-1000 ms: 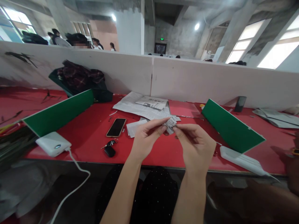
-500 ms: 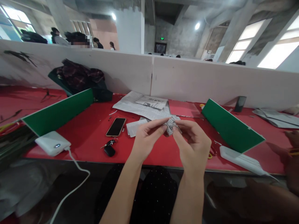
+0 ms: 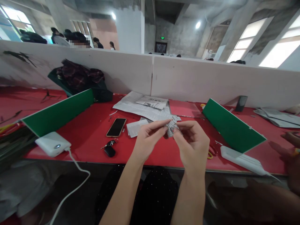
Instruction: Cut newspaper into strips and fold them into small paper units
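Between my two hands, above the red table (image 3: pixel 86 131), is a small folded piece of newspaper (image 3: pixel 171 127) with printed text. My left hand (image 3: pixel 151 136) pinches its left side between thumb and fingers. The right side is gripped by my right hand (image 3: pixel 191 140), its thumb pressed on the near face. Part of the folded paper is hidden behind the fingers. Just past my left hand lies a loose newspaper piece (image 3: pixel 136 128). Scissors (image 3: pixel 210 154) with yellow handles are partly covered by my right hand.
A phone (image 3: pixel 116 127) and keys (image 3: pixel 109 149) lie to the left, beyond them a white power bank (image 3: pixel 53 144) with a cable. Newspaper sheets (image 3: pixel 131 104) lie at the back. Green boards (image 3: pixel 231 128) stand at both sides. A white device (image 3: pixel 242 161) and another person's hand (image 3: pixel 290 143) are at right.
Both hands keep hold of the folded newspaper, which has turned slightly in the fingers. My right hand has shifted a little to the left. The person's hand at right has moved.
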A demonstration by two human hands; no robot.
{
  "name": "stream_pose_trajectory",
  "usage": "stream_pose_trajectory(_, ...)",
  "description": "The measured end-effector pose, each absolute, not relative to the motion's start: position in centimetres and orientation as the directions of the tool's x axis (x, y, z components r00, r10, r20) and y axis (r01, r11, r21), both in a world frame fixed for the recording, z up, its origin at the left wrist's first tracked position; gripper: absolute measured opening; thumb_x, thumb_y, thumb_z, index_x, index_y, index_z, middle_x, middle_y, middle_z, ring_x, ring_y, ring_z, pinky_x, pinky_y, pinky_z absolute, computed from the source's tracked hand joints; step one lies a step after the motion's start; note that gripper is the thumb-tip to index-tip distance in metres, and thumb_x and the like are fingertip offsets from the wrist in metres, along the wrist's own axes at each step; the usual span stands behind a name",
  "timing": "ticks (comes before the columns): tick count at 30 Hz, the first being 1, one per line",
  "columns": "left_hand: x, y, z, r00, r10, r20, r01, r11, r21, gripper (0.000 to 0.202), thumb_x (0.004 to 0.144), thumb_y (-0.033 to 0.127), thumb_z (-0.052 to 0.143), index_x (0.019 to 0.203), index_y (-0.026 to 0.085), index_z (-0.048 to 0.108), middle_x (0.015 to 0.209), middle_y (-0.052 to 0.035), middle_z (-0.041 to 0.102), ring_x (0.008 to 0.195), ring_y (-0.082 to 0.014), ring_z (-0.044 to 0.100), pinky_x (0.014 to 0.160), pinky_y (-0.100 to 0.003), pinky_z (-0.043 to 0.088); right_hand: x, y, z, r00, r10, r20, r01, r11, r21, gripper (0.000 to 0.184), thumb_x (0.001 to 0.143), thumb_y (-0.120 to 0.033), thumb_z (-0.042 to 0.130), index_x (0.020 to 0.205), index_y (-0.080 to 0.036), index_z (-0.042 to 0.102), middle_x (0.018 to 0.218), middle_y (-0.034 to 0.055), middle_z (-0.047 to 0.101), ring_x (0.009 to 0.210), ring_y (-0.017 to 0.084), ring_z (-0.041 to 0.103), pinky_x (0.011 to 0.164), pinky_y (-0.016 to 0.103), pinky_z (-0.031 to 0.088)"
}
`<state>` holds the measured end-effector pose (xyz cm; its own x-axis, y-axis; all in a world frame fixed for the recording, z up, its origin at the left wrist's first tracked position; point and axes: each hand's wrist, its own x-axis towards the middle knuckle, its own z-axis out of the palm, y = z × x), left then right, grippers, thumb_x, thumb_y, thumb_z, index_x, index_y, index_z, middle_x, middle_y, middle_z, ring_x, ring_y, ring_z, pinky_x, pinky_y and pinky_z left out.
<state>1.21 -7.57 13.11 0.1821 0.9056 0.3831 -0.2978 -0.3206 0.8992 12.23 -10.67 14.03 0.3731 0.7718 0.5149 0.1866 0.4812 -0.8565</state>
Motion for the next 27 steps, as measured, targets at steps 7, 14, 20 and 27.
stream_pose_trajectory(7,1.37,-7.62,12.97,0.148,0.914,0.377,-0.362,-0.305,0.881,0.022,0.076,0.019,0.06,0.095,0.019,0.07,0.082,-0.004,0.067,0.072,-0.0125,0.058,0.065,-0.024,0.047,11.69,-10.56,14.1,0.407,0.757,0.51,0.139,0.501,-0.854,0.007,0.073,-0.016,0.06,0.08,-0.018,0.059,0.07,-0.0016,0.06,0.062,0.011,0.059,0.056,0.024,0.051)
stream_pose_trajectory(14,1.25,-7.35,12.83,0.103,0.937,0.334,-0.41,-0.266,0.872,0.016,0.075,0.021,0.063,0.089,0.019,0.071,0.076,-0.003,0.067,0.066,-0.0105,0.057,0.065,-0.023,0.047,11.56,-10.52,14.12,0.311,0.807,0.502,0.11,0.494,-0.863,0.008,0.075,-0.018,0.06,0.083,-0.02,0.059,0.075,-0.0011,0.062,0.067,0.011,0.06,0.06,0.025,0.051)
stream_pose_trajectory(20,1.08,-7.18,12.79,0.119,0.934,0.338,-0.414,-0.262,0.871,0.015,0.075,0.021,0.063,0.088,0.019,0.071,0.073,-0.0029,0.066,0.068,-0.0111,0.057,0.063,-0.023,0.046,11.41,-10.53,13.9,0.347,0.793,0.5,0.122,0.49,-0.863,0.006,0.075,-0.018,0.061,0.081,-0.019,0.06,0.073,-0.0014,0.062,0.066,0.011,0.06,0.06,0.023,0.051)
stream_pose_trajectory(27,0.91,-7.28,12.9,0.119,0.927,0.356,-0.394,-0.286,0.874,0.016,0.076,0.021,0.062,0.089,0.019,0.07,0.078,-0.0038,0.067,0.068,-0.0111,0.058,0.063,-0.023,0.048,11.24,-10.67,13.99,0.372,0.76,0.533,0.159,0.513,-0.843,0.007,0.075,-0.019,0.061,0.082,-0.019,0.061,0.074,-0.0009,0.063,0.066,0.012,0.06,0.061,0.025,0.051)
